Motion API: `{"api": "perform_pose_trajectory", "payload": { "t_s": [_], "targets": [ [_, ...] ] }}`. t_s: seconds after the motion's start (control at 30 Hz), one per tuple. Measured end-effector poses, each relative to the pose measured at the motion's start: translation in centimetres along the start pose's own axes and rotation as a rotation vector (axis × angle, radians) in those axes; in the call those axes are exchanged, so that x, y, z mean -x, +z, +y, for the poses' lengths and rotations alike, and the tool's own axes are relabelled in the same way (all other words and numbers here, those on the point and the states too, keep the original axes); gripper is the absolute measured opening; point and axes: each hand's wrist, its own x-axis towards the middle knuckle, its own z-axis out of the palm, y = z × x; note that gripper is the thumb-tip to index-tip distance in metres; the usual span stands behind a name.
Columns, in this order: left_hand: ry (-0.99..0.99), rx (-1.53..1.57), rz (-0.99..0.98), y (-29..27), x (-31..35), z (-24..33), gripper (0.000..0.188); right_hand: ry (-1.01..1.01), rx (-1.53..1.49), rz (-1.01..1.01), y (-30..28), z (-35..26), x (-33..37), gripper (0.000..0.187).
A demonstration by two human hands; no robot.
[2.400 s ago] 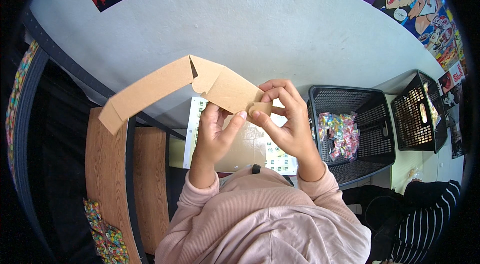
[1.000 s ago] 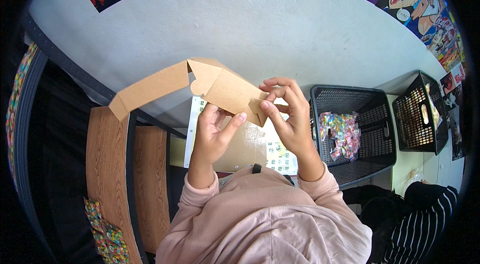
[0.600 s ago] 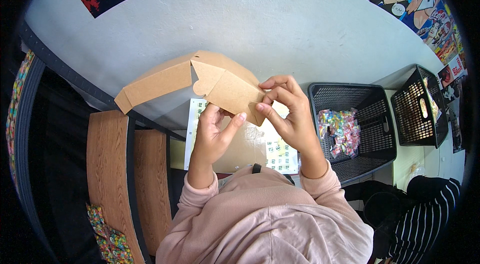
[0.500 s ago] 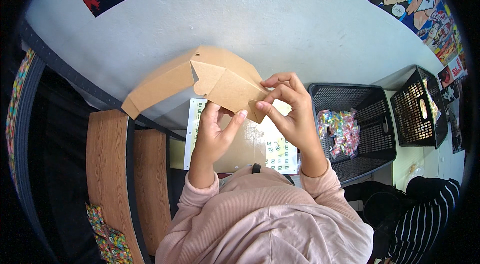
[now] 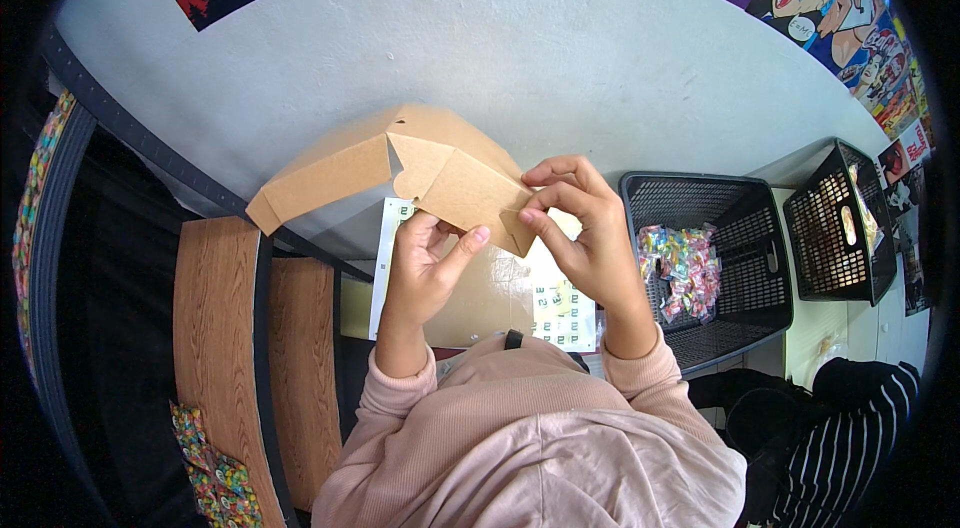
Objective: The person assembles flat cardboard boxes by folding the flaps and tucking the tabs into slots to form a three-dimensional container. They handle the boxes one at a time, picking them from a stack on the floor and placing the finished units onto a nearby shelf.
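A brown cardboard box, partly folded, is held up in front of me in both hands. Its long lid flap stretches out to the left, with a cut notch near the middle. My left hand grips the lower edge, thumb on the near face and fingers tucked behind. At the box's right end, my right hand pinches the corner around a small folded tab. Below the box lies a sheet of printed labels, partly covered by a flat brown piece with a shiny surface.
To the right stands a black plastic basket with wrapped candies inside. A second black basket is beyond it. Wooden shelves are at the left, with candy bags below. Dark striped cloth lies at lower right.
The box has dropped slightly, with both hands still on it. The fingers of my right hand have shifted a little at its corner.
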Motion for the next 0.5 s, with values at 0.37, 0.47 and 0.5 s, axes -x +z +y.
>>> {"api": "perform_pose_trajectory", "payload": {
  "t_s": [0.37,0.47,0.5],
  "targets": [
    [-0.038,0.046,-0.031,-0.3,0.2,-0.1,0.027,-0.063,0.062,0.070,1.0,0.2,0.4,0.011],
    [0.003,0.053,-0.014,-0.5,0.3,-0.6,0.029,-0.074,0.001,0.136,1.5,0.9,0.9,0.015],
    [0.020,0.053,-0.004,-0.6,0.3,-0.7,0.030,-0.076,-0.027,0.160,1.7,1.0,1.0,0.018]
  ]
}}
